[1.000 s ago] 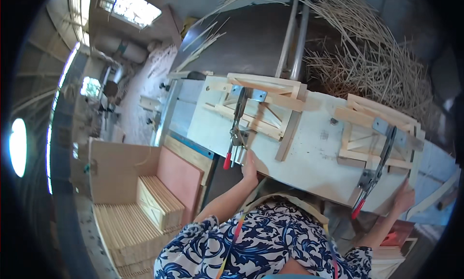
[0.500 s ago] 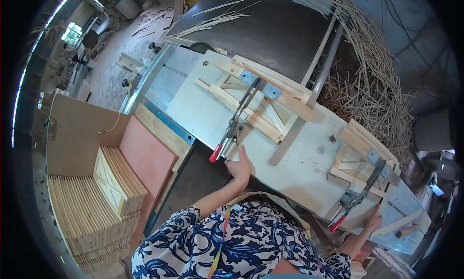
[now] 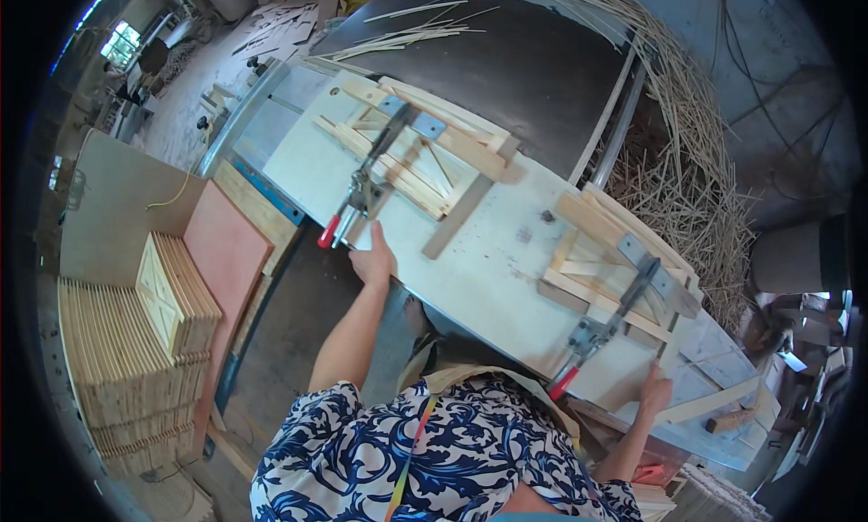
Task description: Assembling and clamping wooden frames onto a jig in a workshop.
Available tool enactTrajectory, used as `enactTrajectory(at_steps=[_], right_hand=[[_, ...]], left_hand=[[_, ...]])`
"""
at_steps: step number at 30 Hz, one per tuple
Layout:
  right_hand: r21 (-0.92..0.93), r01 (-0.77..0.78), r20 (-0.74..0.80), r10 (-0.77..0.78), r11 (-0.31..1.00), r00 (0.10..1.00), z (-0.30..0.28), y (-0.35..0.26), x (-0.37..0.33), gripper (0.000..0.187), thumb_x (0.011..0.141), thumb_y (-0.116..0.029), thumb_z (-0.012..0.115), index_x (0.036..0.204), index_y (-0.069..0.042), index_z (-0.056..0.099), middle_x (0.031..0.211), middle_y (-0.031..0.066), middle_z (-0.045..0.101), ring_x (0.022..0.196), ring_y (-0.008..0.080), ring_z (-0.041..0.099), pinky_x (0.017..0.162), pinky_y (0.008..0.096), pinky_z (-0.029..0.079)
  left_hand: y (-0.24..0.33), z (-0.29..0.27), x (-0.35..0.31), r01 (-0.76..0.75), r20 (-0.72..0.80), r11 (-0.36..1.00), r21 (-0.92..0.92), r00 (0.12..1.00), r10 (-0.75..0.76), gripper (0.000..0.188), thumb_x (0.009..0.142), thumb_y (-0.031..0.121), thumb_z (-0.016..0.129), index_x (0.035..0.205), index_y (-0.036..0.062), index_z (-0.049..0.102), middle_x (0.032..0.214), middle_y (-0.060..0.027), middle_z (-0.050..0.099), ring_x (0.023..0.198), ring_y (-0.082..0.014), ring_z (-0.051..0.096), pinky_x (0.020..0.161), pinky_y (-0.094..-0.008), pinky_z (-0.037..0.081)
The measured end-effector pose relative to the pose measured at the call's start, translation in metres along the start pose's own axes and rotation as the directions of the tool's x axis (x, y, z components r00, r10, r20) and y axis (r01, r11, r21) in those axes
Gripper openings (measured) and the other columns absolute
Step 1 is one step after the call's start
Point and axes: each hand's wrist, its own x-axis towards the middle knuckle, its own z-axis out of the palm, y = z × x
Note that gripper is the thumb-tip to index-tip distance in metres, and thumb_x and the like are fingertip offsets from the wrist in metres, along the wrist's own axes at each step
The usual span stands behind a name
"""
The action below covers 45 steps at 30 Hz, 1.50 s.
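**Left hand [image 3: 372, 260] and right hand [image 3: 655, 395] gripping one board [image 3: 506, 228]**

Head view: the hands are apart, one on the board's near edge beside the left clamp [image 3: 362, 192], the other at its right end near the right clamp [image 3: 589, 335]. The board lies on the counter [image 3: 264, 129], carrying a left frame [image 3: 416, 186] and right frame [image 3: 592, 296].

White top [image 3: 466, 450] with navy leaf scrolls
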Motion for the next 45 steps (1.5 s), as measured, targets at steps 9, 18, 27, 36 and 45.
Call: enactTrajectory(at_steps=[9, 18, 27, 36, 45], right_hand=[[0.04, 0.263, 0.153, -0.266, 0.964, 0.952, -0.039, 0.019, 0.021, 0.081, 0.098, -0.065, 0.063, 0.084, 0.014, 0.069, 0.084, 0.0372, 0.07, 0.086, 0.0533, 0.071, 0.08, 0.0579, 0.054], [0.152, 0.398, 0.202, -0.422, 0.905, 0.884, -0.029, 0.049, 0.062, 0.08, 0.099, -0.063, 0.064, 0.072, 0.013, 0.066, 0.072, 0.0352, 0.066, 0.075, 0.0496, 0.07, 0.074, 0.0557, 0.053], [0.263, 0.506, 0.397, -0.57, 0.822, 0.72, -0.022, 0.066, 0.095, 0.08, 0.099, -0.065, 0.059, 0.076, 0.011, 0.069, 0.081, 0.036, 0.069, 0.082, 0.0517, 0.071, 0.074, 0.056, 0.054], [0.595, 0.382, 0.534, -0.703, 0.707, 0.469, -0.047, 0.08, 0.118, 0.072, 0.104, -0.053, 0.061, 0.064, 0.006, 0.065, 0.057, 0.0147, 0.065, 0.051, 0.0279, 0.07, 0.055, 0.0408, 0.056], [0.762, 0.185, 0.561, -0.776, 0.62, 0.289, -0.059, 0.099, 0.131, 0.059, 0.105, -0.048, 0.064, 0.089, 0.009, 0.07, 0.077, 0.0131, 0.069, 0.065, 0.0196, 0.068, 0.056, 0.0351, 0.058]], left_hand=[[0.009, 0.002, -0.012, 0.067, -0.015, 0.995, 0.071, 0.998, -0.066, 0.108, 0.082, 0.078, 0.073, 0.118, -0.0233, 0.067, 0.124, -0.0375, 0.07, 0.124, -0.0454, 0.067, 0.108, -0.0461, 0.051], [0.005, 0.016, -0.013, 0.071, -0.014, 0.986, 0.151, 0.997, -0.07, 0.119, 0.082, 0.087, 0.064, 0.125, -0.0245, 0.063, 0.134, -0.0388, 0.064, 0.132, -0.0453, 0.061, 0.114, -0.0448, 0.047], [-0.039, 0.016, -0.036, 0.024, -0.017, 0.982, 0.187, 1.0, -0.021, 0.122, 0.085, 0.089, 0.056, 0.134, -0.0227, 0.057, 0.132, -0.0355, 0.066, 0.129, -0.0446, 0.062, 0.11, -0.0453, 0.049], [-0.153, 0.029, -0.401, 0.3, 0.437, 0.78, -0.549, 0.899, -0.038, 0.057, 0.107, 0.061, 0.055, 0.102, 0.0045, 0.059, 0.074, -0.0042, 0.059, 0.061, -0.0176, 0.064, 0.055, -0.0349, 0.057], [-0.072, 0.109, -0.71, 0.104, 0.166, 0.909, -0.405, 0.985, -0.038, 0.077, 0.107, 0.056, 0.055, 0.145, -0.0112, 0.047, 0.128, -0.0285, 0.063, 0.121, -0.0396, 0.063, 0.1, -0.05, 0.052]])
